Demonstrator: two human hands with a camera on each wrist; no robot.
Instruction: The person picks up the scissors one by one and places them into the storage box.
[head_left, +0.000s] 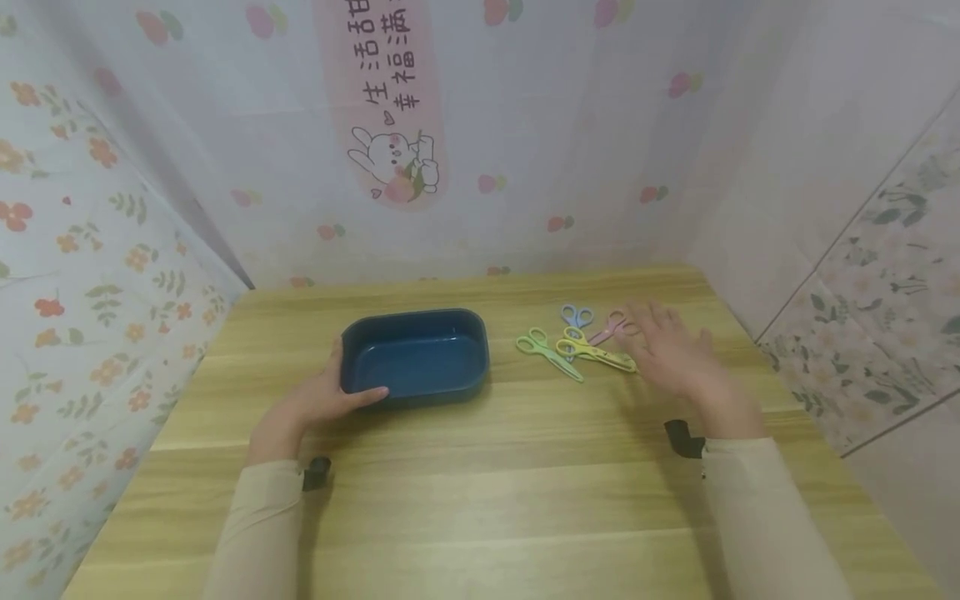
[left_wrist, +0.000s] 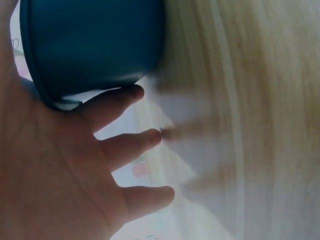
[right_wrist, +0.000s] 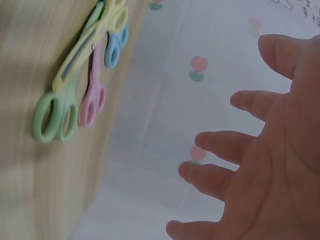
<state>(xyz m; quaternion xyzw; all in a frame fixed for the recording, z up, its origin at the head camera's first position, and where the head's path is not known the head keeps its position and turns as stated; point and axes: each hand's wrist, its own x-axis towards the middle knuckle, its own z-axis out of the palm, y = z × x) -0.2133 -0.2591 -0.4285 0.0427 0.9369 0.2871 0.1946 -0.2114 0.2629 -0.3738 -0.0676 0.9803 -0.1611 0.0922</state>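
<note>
Pink scissors [right_wrist: 93,86], handles [right_wrist: 95,103] clear in right wrist view, perhaps part-obscured overhead

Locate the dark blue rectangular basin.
In the head view, the basin sits left of centre on the wood-grain table, its left end held by the left hand, with green, yellow, blue and pink scissors to its right.

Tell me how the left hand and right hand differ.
The left hand holds the blue container at its left end; the right hand touches nothing.
The right hand is near the scissors; the left is away from them.
In the head view, the right hand looks more blurred than the left.
Both are bare and emerge from pale sleeves.
</note>
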